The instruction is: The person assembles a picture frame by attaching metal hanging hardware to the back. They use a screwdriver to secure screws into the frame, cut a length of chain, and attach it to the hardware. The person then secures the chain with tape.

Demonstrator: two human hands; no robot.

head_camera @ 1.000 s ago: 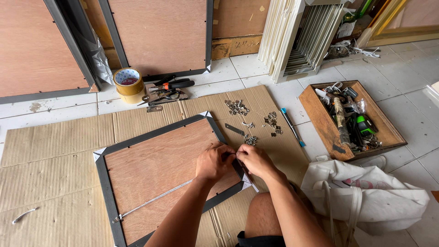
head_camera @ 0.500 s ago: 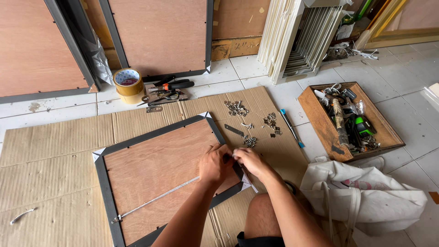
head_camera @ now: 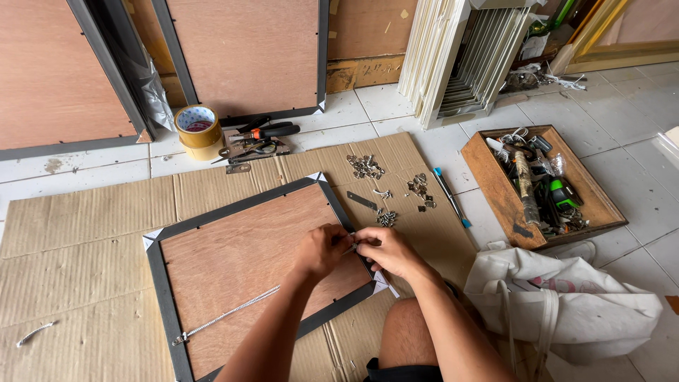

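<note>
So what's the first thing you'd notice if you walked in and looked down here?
Probably the big picture frame lying face down on the cardboard, its brown wooden back up. The left hand and right hand meet at its right edge, pinching something small and metal. Next, the wooden box full of tools on the right, and the roll of brown tape near the top left.

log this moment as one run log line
left hand: at frame right edge, pinching small fitting | right hand: same spot | wire: across backing | hardware bits: on cardboard
</note>
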